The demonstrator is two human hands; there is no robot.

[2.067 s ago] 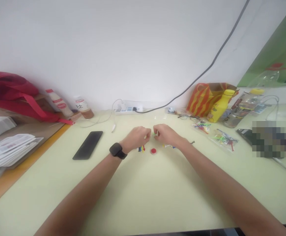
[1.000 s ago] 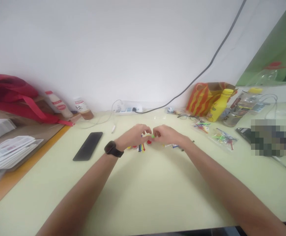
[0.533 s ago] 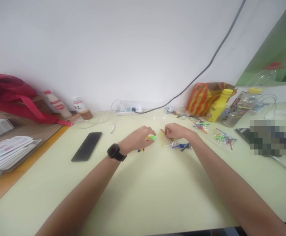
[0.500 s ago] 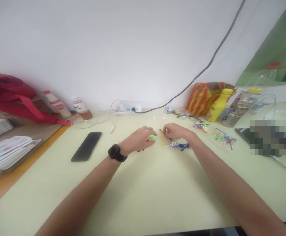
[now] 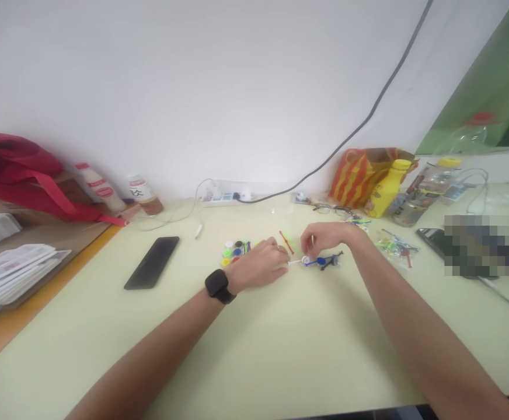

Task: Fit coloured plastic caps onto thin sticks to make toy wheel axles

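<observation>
My left hand (image 5: 261, 262), a black watch (image 5: 217, 284) on its wrist, lies low over the table with fingers stretched and thumb apart. Its fingertips are by the end of a thin white stick (image 5: 295, 262). Curled down, my right hand (image 5: 324, 238) has its fingertips at a small white disc (image 5: 306, 260) joined to that stick. Right of it lie a blue disc with a stick (image 5: 321, 261) and a black stick piece (image 5: 332, 261). A red stick (image 5: 286, 241) lies beyond, between the hands. Small coloured discs (image 5: 237, 252) sit left of my left hand, partly covered.
A black phone (image 5: 153, 262) lies at left. Bagged coloured pieces (image 5: 397, 248) and a dark device (image 5: 432, 242) are at right. Along the wall stand a power strip (image 5: 223, 198), a striped bag (image 5: 348, 178), a yellow bottle (image 5: 386, 189) and a clear bottle (image 5: 427, 192).
My left hand has moved down and flattened, uncovering the coloured discs. My right hand has left the red stick and shifted right to the white disc, which has moved slightly left.
</observation>
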